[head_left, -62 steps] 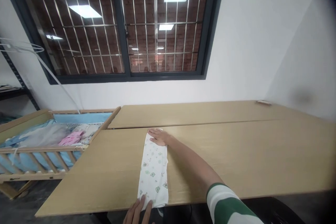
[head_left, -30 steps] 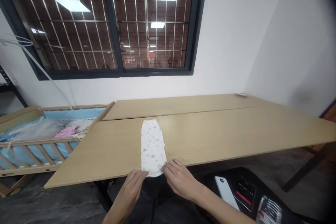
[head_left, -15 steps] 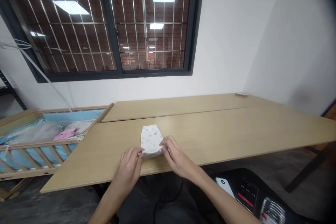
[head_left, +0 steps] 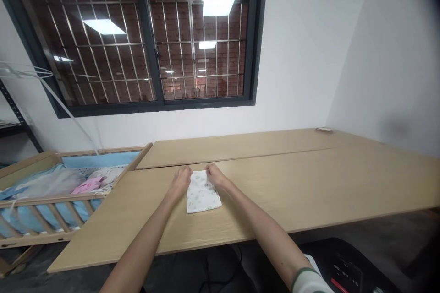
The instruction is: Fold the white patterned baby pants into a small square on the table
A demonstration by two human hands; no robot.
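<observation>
A white cloth with a small green and grey print lies on the light wooden table. It looks folded into a small, roughly four-sided piece; its exact kind cannot be made out. My left hand pinches its far left corner, fingers closed. At the far right corner my right hand grips the edge between thumb and fingers. The cloth's near edge lies towards me, a little in from the table's front edge.
Left of the table stands a wooden crib with blue lining, a pink cloth and other bedding. A small flat object lies at the back right. Below right, a phone rests on a dark surface.
Both hands have moved from the cloth's near edge to its far corners. More of the cloth now spreads towards me. The view has tilted slightly upward.
</observation>
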